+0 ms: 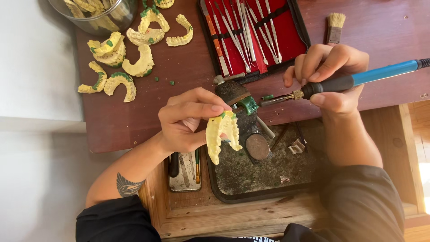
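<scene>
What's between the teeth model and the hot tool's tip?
In the head view, a green wax lump sits between the teeth model and the tool's tip, resting on a dark stand.

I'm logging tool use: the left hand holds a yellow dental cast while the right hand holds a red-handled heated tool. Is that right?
Not quite. The head view shows the tool in the right hand has a blue handle, not red. The left hand does hold the yellow cast.

The metal bowl (94, 13) ran off the top left edge, as did the red instrument case (255, 36) at top centre. The blue-handled tool's cord (423, 62) left the right edge. The left hand (186, 121) hid part of the yellow dental cast (221, 134).
</scene>
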